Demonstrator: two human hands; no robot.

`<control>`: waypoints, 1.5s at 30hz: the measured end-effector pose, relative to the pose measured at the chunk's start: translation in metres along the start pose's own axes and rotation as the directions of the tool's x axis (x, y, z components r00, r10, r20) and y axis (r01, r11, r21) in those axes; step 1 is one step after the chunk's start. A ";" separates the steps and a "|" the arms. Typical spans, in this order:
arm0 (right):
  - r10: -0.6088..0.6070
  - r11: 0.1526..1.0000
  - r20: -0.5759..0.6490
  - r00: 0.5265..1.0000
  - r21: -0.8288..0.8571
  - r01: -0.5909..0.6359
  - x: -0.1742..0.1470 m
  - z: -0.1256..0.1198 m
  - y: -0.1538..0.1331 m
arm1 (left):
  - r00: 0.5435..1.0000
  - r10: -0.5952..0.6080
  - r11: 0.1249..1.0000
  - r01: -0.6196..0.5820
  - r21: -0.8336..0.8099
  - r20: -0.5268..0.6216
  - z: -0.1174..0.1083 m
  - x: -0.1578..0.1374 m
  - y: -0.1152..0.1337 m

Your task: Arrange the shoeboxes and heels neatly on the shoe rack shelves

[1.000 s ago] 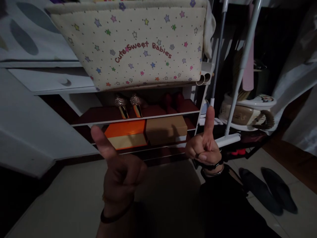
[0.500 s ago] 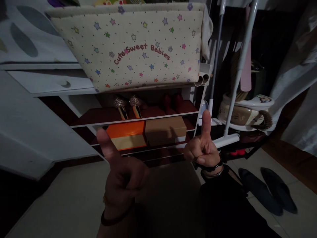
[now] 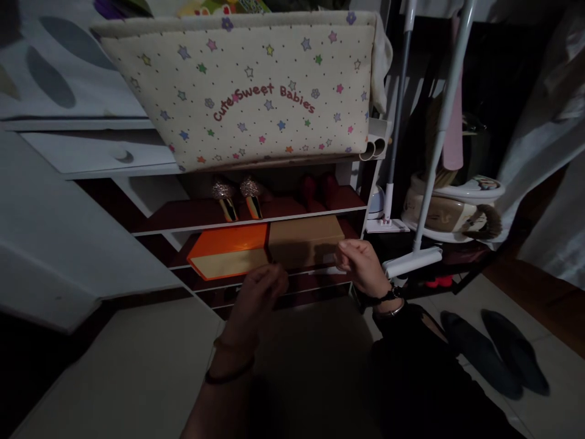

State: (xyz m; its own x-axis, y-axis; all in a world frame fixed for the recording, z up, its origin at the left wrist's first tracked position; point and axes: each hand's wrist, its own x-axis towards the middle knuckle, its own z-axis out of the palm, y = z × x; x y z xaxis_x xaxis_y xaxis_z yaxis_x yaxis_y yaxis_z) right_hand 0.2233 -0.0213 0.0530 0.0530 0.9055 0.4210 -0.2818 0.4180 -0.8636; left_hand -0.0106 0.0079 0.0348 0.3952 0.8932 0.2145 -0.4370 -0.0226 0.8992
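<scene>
My left hand (image 3: 261,292) is closed, its fingers curled together in front of the orange box (image 3: 228,238). Nothing shows in it. To the right, my right hand (image 3: 363,267) is also closed with no object in it, in front of the lower right of the brown cardboard box (image 3: 305,241). Both boxes lie side by side on a dark red shelf of the shoe rack (image 3: 256,222). Whether either hand touches a box I cannot tell; both appear apart from them. A dark sleeve covers my right arm.
Glittery high heels (image 3: 223,195) and dark red shoes (image 3: 317,189) stand on the shelf above. A star-printed fabric basket (image 3: 274,61) sits on top. Two pole-handled cleaning tools, one a white mop (image 3: 414,262), lean at the right. Dark slippers (image 3: 479,353) lie on the tiled floor.
Both raised index fingers have folded in, so the hands are now closed. My left hand has moved right and slightly up; my right hand has turned inward.
</scene>
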 end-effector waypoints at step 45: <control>-0.281 -0.218 0.473 0.835 -0.879 0.425 -0.062 -0.058 0.088 | 0.766 -0.465 0.772 0.106 -0.627 -0.443 -0.061 0.041 -0.082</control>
State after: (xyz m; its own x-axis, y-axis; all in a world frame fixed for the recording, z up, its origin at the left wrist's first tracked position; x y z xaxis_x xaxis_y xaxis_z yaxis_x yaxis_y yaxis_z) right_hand 0.2509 -0.0364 -0.0652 -0.3300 0.6040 0.7254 0.9258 0.3573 0.1236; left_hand -0.0076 0.0742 -0.0537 0.1485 0.8939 -0.4229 -0.8020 0.3590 0.4774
